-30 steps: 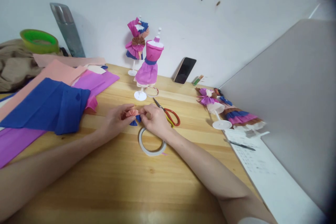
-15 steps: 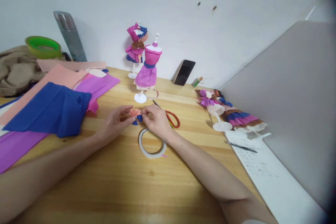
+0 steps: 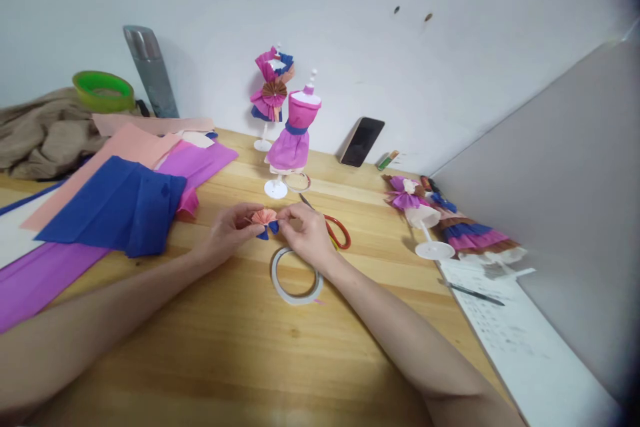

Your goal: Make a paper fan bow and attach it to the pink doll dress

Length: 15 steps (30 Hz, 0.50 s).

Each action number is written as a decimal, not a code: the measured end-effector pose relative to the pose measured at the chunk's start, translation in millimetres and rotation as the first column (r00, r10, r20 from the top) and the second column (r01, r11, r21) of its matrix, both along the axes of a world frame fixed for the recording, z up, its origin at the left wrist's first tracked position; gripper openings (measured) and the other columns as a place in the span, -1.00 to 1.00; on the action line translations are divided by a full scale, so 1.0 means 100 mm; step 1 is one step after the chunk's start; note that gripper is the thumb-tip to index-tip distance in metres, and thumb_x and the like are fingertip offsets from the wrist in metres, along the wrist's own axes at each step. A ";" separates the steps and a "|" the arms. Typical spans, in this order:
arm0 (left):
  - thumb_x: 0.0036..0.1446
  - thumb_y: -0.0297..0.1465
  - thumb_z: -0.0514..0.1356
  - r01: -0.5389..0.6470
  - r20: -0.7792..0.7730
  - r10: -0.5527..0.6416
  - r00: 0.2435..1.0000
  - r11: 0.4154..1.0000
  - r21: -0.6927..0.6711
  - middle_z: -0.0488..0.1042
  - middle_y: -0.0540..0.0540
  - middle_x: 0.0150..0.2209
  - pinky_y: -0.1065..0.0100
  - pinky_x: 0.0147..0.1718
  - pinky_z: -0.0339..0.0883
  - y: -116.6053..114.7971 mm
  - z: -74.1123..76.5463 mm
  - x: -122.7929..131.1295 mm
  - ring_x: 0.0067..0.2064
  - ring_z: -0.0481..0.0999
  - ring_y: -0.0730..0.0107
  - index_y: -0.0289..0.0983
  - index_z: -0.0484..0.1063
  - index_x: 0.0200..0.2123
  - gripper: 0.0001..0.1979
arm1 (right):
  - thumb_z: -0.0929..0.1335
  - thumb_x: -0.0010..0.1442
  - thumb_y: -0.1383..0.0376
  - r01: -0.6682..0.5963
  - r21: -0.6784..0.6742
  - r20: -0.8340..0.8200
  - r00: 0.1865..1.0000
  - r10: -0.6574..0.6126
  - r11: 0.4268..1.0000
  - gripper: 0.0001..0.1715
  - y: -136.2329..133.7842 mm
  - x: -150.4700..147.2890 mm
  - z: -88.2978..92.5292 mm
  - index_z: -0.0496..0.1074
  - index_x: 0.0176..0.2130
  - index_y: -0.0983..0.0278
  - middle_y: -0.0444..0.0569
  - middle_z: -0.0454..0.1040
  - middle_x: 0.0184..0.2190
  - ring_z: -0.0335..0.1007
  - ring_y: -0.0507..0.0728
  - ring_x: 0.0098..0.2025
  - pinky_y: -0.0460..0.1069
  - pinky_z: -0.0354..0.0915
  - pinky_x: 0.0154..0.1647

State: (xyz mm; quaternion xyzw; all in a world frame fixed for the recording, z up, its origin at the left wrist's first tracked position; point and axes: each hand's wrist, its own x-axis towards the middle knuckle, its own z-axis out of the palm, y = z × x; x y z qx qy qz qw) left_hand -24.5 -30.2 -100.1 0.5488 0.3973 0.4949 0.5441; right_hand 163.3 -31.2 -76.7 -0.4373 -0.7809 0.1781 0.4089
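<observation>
A small pleated paper fan (image 3: 264,216), peach on top with blue pieces below, is held between my two hands above the table. My left hand (image 3: 233,232) pinches its left edge between thumb and fingers. On the other side, my right hand (image 3: 303,230) grips it by the blue part with closed fingertips. Just below lies a roll of double-sided tape (image 3: 277,280), flat on the wood. Red-handled scissors (image 3: 343,235) lie partly hidden behind my right hand. Beyond the hands stands a small dress form (image 3: 293,137) in a pink and purple paper dress with a blue belt.
Blue, peach and purple crepe paper sheets (image 3: 113,203) cover the left. A second dressed form (image 3: 270,97), a phone (image 3: 363,142) and a bottle (image 3: 153,73) stand along the wall. More dressed forms (image 3: 434,250) lie at right, beside a written sheet (image 3: 520,340) and a pen (image 3: 475,292).
The whole view has shifted, so things appear slightly farther right. Both hands keep hold of the paper fan, whose peach part looks tilted a little differently.
</observation>
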 end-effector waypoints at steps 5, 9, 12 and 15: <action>-0.15 -0.26 0.41 -0.006 -0.051 0.005 0.999 1.000 -0.013 0.59 -0.06 -0.39 0.25 -0.18 0.49 0.01 -0.03 0.04 -0.28 0.59 0.29 -0.31 0.50 -0.45 -0.74 | 0.31 0.07 0.49 -0.049 0.014 0.015 0.999 0.049 0.999 -0.84 0.02 0.01 -0.05 0.41 -0.44 0.25 -0.06 0.51 -0.45 0.40 0.12 -0.33 0.00 0.28 -0.23; -0.10 -0.28 0.37 -0.015 -0.121 0.015 0.993 1.000 -0.002 0.57 -0.06 -0.43 0.33 -0.31 0.47 0.01 -0.03 0.06 -0.36 0.57 0.33 -0.32 0.52 -0.41 -0.76 | 0.31 0.10 0.47 -0.073 -0.006 0.039 0.997 0.073 0.997 -0.84 0.04 0.00 -0.10 0.39 -0.45 0.25 -0.06 0.48 -0.45 0.39 0.11 -0.33 -0.01 0.29 -0.24; -0.09 -0.28 0.36 -0.027 -0.144 0.026 0.989 1.000 -0.002 0.57 -0.07 -0.43 0.34 -0.33 0.46 0.01 -0.02 0.06 -0.38 0.56 0.34 -0.33 0.53 -0.41 -0.78 | 0.30 0.13 0.46 -0.115 -0.006 0.062 0.991 0.115 0.993 -0.82 0.05 0.00 -0.12 0.38 -0.46 0.24 -0.07 0.45 -0.48 0.37 0.10 -0.36 -0.02 0.29 -0.27; -0.05 -0.25 0.34 -0.022 -0.096 0.020 0.995 0.999 -0.023 0.59 -0.10 -0.38 0.32 -0.29 0.46 0.00 0.01 0.05 -0.33 0.57 0.32 -0.34 0.52 -0.37 -0.74 | 0.29 0.14 0.45 -0.130 0.003 0.075 0.989 0.130 0.991 -0.82 0.06 0.00 -0.12 0.38 -0.45 0.24 -0.08 0.43 -0.49 0.36 0.10 -0.36 -0.02 0.28 -0.27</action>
